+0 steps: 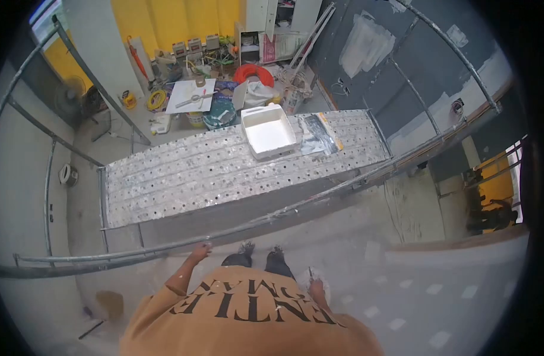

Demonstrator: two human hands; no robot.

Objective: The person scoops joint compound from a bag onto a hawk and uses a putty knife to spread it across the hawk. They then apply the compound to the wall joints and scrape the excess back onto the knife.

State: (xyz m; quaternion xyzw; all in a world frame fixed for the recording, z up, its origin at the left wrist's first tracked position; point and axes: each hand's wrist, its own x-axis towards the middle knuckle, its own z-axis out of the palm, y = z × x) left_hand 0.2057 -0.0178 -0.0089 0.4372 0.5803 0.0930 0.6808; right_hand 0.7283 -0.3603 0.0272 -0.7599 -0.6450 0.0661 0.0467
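Note:
Just below the long metal rail [275,215], my left hand [202,250] hangs with its fingers apart and nothing visible in it. On the other side of my body, my right hand [317,289] is closed round a thin tool, too small to make out, with a pale patch beside it. Both hands are low, near my brown shirt [236,308]. Beyond the rail, a white tray [270,132] stands on the perforated metal platform [183,172]. A plastic packet [319,135] lies right of the tray.
Scaffold tubes frame the platform on both sides. Behind it are a red coil [253,75], a white board [180,89], a teal bucket [219,114] and piled tools. A fan [74,88] stands at the left. A patched grey wall [402,89] rises at the right.

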